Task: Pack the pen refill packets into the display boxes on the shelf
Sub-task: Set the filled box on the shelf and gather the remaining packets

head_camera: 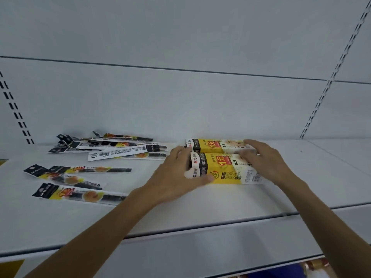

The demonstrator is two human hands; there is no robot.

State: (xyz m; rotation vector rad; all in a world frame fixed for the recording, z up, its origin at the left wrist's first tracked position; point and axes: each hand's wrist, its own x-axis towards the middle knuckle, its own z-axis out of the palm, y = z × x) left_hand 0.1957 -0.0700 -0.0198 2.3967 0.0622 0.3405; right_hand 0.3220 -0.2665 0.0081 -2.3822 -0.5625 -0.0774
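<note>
Two yellow-and-white display boxes lie side by side on the white shelf (pixel 200 207): a near box (pixel 226 169) and a far box (pixel 216 145) behind it. My left hand (pixel 174 177) grips the near box's left end, thumb on its front face. My right hand (pixel 265 159) holds the right ends, fingers draped over both boxes. Several pen refill packets lie loose to the left: a far pile (pixel 112 146) and three nearer ones (pixel 80 194), black and yellow, flat on the shelf.
The shelf's front edge (pixel 180 230) runs across below my forearms. Slotted uprights stand at the far left (pixel 18 115) and right (pixel 329 81) of the back panel. Bare shelf surface lies right of the boxes.
</note>
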